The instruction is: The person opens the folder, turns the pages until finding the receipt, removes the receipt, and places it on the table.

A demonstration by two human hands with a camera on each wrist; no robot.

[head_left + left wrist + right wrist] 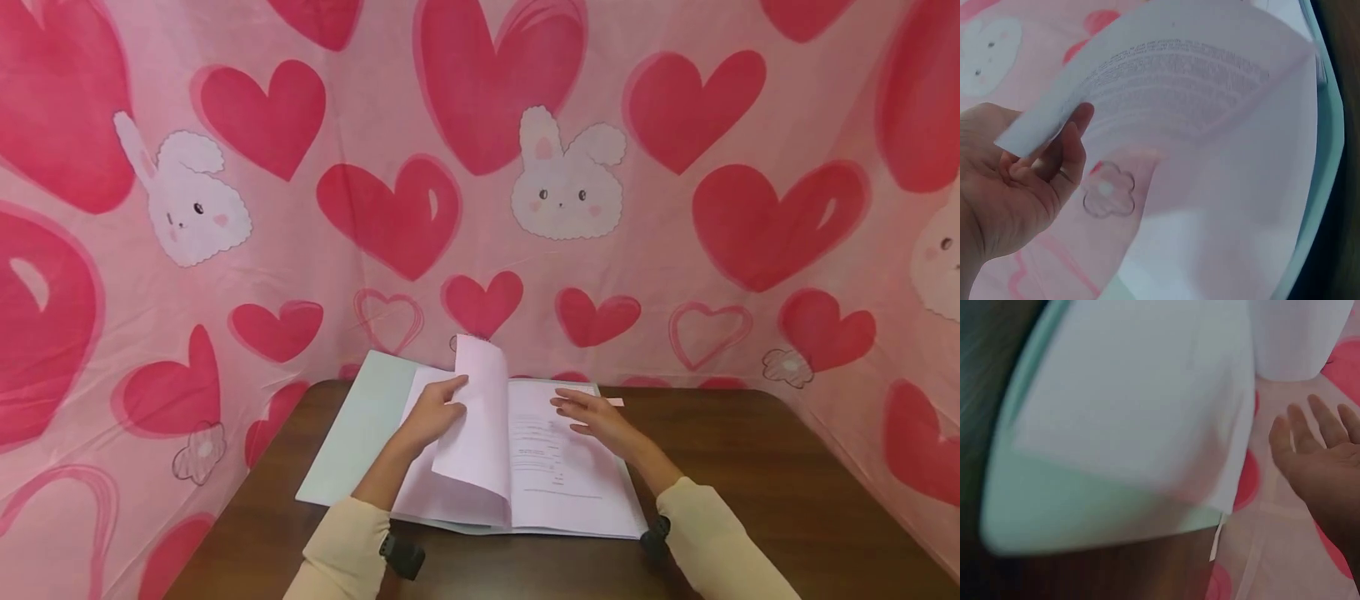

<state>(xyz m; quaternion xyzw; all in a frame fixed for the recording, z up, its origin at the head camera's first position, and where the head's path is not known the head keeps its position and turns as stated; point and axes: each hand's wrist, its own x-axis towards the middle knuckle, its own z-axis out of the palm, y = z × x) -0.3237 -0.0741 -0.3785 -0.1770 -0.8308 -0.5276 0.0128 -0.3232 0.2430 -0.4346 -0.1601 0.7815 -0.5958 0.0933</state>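
Observation:
A light green folder (358,429) lies spread on the table with white printed sheets inside. My left hand (427,418) pinches the outer edge of one lifted page (480,417), which curves upright near the folder's middle. In the left wrist view, thumb and fingers of that hand (1019,187) hold the page (1179,81), and dense print shows on it. My right hand (606,423) hovers over the right-hand sheet (558,479), its fingers extended and apart. The right wrist view has this hand (1322,453) holding nothing, beside the sheets and the green cover (1085,506).
A dark brown wooden table (757,467) carries the folder. Behind it hangs a pink cloth (667,333) with red hearts and white rabbits. A small pale tab (617,402) sticks out past the folder's right edge. Dark wrist devices (402,557) sit at both cuffs.

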